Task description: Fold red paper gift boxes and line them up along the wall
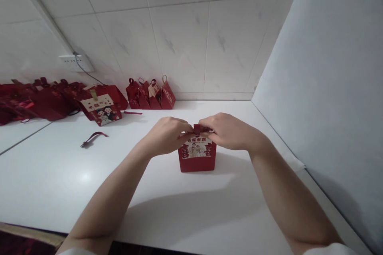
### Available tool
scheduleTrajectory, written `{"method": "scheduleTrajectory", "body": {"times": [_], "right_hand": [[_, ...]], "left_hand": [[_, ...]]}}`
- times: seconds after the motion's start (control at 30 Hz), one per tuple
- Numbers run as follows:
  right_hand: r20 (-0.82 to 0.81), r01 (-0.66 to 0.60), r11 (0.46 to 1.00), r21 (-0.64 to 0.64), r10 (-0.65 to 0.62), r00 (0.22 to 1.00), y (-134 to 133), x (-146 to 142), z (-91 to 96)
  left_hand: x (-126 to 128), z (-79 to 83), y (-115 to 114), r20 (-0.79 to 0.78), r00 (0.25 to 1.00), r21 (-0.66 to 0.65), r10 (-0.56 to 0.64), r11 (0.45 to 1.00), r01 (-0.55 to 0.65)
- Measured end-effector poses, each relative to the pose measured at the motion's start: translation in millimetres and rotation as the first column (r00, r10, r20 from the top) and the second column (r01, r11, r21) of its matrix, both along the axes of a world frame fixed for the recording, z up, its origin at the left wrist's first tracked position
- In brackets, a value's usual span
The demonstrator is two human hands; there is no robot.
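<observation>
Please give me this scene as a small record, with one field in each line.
left hand: holds the red box at its top left
right hand: holds it at the top right
red tab: between both hands
surface: white table
nearer loose strap: lies left of the red box
background: row of small red boxes near the wall

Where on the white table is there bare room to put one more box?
Between the nearer loose strap and left forearm; also between the held wedding favor box and the near table edge. Crowded: the back left, with other red boxes.
</observation>
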State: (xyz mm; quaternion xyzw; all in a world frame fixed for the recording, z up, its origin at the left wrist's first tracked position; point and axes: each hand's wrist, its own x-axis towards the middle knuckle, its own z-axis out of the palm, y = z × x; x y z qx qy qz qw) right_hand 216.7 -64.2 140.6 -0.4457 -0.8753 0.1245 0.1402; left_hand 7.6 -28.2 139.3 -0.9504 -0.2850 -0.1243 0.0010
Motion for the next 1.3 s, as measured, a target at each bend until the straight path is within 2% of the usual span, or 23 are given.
{"method": "scheduleTrajectory", "body": {"times": [0.2,0.37,0.47,0.67,0.9,1.17,1.3], "right_hand": [[0.017,0.07,0.997,-0.038,-0.069,0.997,-4.0,0.6,0.5],[0.012,0.023,0.997,-0.068,-0.022,1.0,-3.9,-0.7,-0.6],[-0.002,0.029,0.998,-0.059,-0.029,1.0,-2.3,-3.1,-1.5],[0.023,-0.021,0.999,0.029,0.02,1.0,3.7,-5.6,-3.8],[0.036,-0.049,0.998,0.041,0.047,0.998,3.7,-3.1,-4.8],[0.056,-0.063,0.998,0.017,0.062,0.996,1.5,-0.9,-0.6],[0.056,-0.011,1.0,-0.018,0.012,0.998,0.9,1.5,-2.5]], "left_hand": [[6.4,2.7,-11.6,-0.04,0.994,0.04,0.101,0.994,-0.1],[9.8,5.3,-17.7,-0.065,0.986,0.028,0.151,0.988,-0.15],[7.9,5.2,-14.6,-0.046,0.992,-0.007,0.121,0.993,-0.121],[2.9,2.2,-2.3,-0.013,1.0,0.003,-0.026,1.0,0.026],[1.2,-1.9,5.8,0.025,0.995,-0.011,-0.099,0.995,0.1],[0.4,-1.7,7.2,0.021,0.995,-0.029,-0.098,0.995,0.098],[-1.0,-1.1,8.2,0.05,0.997,-0.105,-0.051,0.993,0.056]]}}
